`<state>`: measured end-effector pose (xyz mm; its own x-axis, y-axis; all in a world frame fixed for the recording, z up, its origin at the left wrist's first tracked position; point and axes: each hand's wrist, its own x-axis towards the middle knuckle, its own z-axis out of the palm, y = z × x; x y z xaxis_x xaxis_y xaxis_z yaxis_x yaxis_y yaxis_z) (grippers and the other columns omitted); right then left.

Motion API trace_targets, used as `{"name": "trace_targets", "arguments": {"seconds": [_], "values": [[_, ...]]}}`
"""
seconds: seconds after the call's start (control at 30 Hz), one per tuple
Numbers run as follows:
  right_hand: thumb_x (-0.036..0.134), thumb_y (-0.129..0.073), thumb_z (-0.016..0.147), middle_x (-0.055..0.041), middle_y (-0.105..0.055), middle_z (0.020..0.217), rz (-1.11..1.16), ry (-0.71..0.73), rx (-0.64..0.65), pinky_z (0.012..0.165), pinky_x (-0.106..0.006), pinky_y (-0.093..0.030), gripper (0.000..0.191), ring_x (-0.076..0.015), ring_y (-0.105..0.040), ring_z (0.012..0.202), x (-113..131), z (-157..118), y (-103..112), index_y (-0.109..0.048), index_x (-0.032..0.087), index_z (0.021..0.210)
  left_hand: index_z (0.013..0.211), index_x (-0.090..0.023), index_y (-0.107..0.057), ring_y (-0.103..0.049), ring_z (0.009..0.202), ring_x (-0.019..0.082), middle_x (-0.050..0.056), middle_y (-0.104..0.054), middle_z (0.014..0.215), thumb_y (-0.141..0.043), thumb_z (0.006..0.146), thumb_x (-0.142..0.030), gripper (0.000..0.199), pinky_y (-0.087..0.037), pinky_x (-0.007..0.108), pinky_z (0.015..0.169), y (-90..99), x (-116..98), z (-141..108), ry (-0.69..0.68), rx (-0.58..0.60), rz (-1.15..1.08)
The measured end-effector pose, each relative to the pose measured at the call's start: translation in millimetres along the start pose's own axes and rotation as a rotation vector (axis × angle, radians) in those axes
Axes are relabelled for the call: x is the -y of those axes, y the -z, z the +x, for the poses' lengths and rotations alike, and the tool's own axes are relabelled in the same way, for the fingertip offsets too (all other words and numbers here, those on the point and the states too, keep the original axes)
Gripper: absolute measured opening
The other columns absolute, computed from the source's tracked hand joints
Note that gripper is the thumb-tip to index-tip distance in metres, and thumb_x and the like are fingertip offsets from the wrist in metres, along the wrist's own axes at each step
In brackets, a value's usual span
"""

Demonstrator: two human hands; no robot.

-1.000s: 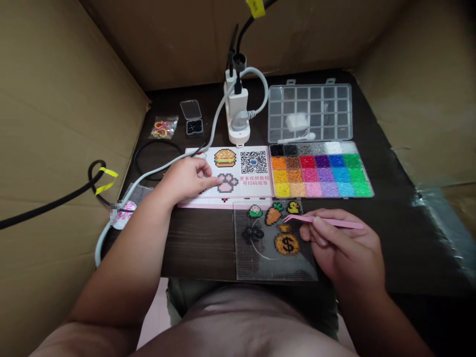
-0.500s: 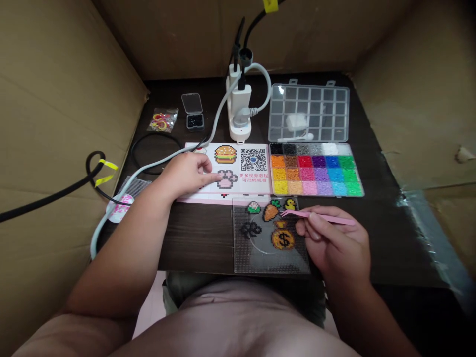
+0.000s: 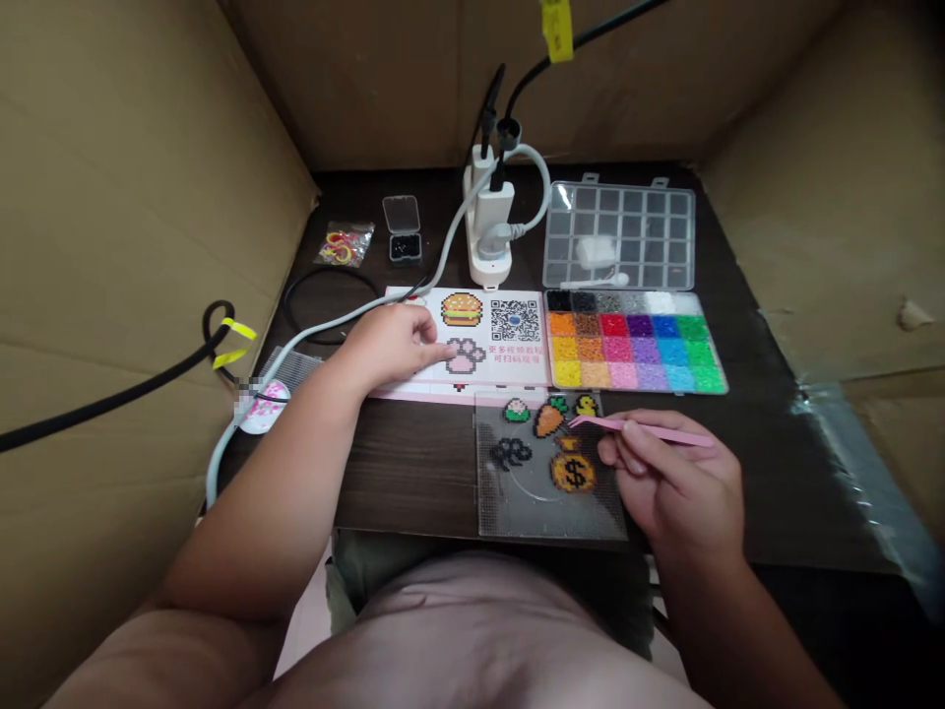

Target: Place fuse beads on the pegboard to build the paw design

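Hands first: our right hand (image 3: pixel 675 483) pinches pink tweezers (image 3: pixel 642 430) between thumb and fingers, the tips reaching over a clear pegboard (image 3: pixel 517 512) just ahead of it. That board lies on the dark tabletop (image 3: pixel 399 463) and carries fused bead figures, among them a carrot (image 3: pixel 549 418) and a money bag (image 3: pixel 573 471). Our left hand (image 3: pixel 391 345) lies open, grasping nothing, on a printed pattern card (image 3: pixel 502 293), fingertips beside the paw motif (image 3: pixel 466 356). Past the right hand sits a compartment tray of sorted beads (image 3: pixel 635 391).
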<state>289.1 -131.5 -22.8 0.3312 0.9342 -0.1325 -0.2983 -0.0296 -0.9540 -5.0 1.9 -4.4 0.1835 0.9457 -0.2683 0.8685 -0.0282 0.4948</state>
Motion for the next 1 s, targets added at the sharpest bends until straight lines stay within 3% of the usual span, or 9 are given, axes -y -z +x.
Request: {"name": "trace_targets", "arguments": {"seconds": [0.23, 0.57, 0.77, 1.0], "values": [[0.029, -0.104, 0.056, -0.0006, -0.067, 0.054, 0.008, -0.005, -0.041, 0.045, -0.029, -0.050, 0.028, -0.0079, -0.047, 0.042, -1.4, -0.3, -0.1, -0.083, 0.020, 0.073, 0.076, -0.024, -0.066, -0.059, 0.071, 0.020, 0.002, -0.065, 0.071, -0.081, 0.080, -0.053, 0.032, -0.038, 0.036, 0.065, 1.3, -3.8, -3.7, 0.006, -0.003, -0.051], [0.029, -0.103, 0.056, 0.0006, -0.058, 0.043, 0.030, 0.010, -0.059, 0.044, -0.027, -0.048, 0.026, -0.0073, -0.043, 0.041, -0.4, 0.6, 0.0, -0.084, 0.020, 0.072, 0.074, -0.024, -0.066, -0.059, 0.066, 0.018, 0.002, -0.070, 0.072, -0.080, 0.081, -0.046, 0.027, -0.036, 0.035, 0.062, 0.4, -1.6, -1.7, 0.029, 0.007, -0.124], [0.027, -0.104, 0.053, -0.0004, -0.061, 0.048, 0.041, 0.007, -0.084, 0.043, -0.027, -0.048, 0.029, -0.0076, -0.045, 0.042, -3.1, 0.6, 0.6, -0.084, 0.018, 0.071, 0.074, -0.024, -0.065, -0.058, 0.068, 0.019, 0.003, -0.070, 0.074, -0.080, 0.081, -0.050, 0.030, -0.036, 0.035, 0.063, 0.7, -4.4, -3.2, 0.051, -0.007, -0.091], [0.029, -0.104, 0.057, -0.0030, -0.069, 0.054, 0.021, 0.045, -0.028, 0.042, -0.028, -0.050, 0.027, -0.0085, -0.047, 0.041, -3.7, 0.8, 2.2, -0.085, 0.020, 0.075, 0.077, -0.025, -0.064, -0.060, 0.078, 0.023, 0.005, -0.070, 0.084, -0.080, 0.078, -0.060, 0.038, -0.038, 0.037, 0.068, 0.3, -9.4, -5.7, 0.055, -0.032, 0.007]]}}
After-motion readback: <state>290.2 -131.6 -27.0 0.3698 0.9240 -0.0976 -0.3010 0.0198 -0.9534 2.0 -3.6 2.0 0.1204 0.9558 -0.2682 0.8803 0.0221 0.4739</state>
